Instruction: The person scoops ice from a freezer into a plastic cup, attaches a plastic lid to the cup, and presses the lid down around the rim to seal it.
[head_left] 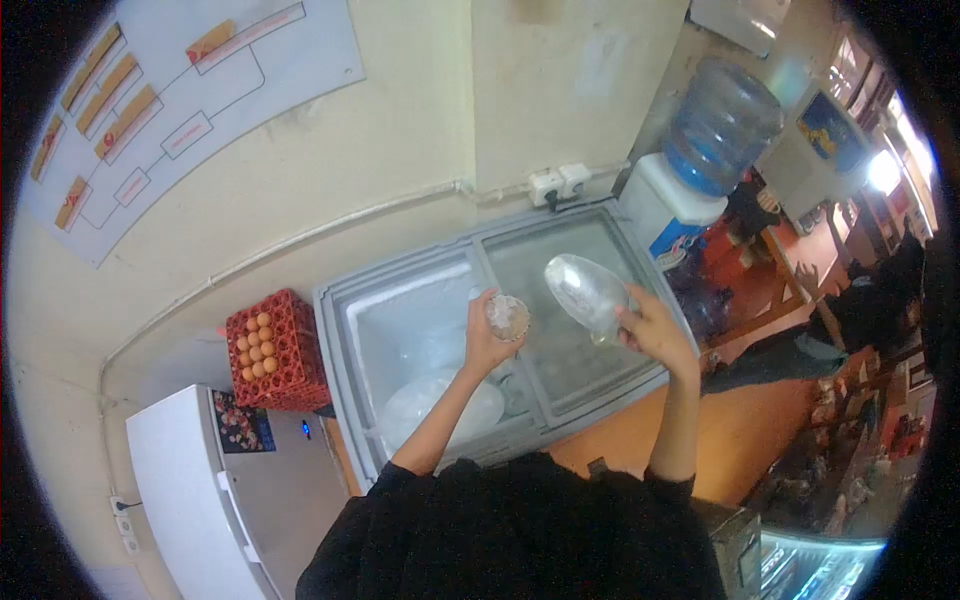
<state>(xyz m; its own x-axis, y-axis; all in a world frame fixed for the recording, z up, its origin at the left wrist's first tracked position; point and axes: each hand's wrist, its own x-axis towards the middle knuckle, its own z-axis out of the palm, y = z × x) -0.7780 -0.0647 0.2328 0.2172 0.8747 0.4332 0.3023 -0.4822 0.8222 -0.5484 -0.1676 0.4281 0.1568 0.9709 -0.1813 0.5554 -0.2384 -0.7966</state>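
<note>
My left hand is wrapped round a cup that has what looks like ice in it. The cup is held above the chest freezer, near the edge of its sliding glass lid. To the right, my right hand grips a clear scoop over the glass, its bowl pointing up and left. The scoop appears to hold little or nothing. Through the freezer's uncovered left half a whitish, translucent plastic bag shows at the bottom; its contents are unclear.
Red egg trays with several eggs stand left of the freezer, behind a white refrigerator. A water dispenser stands at its right corner. Plugs fill a wall socket behind. At far right is another person.
</note>
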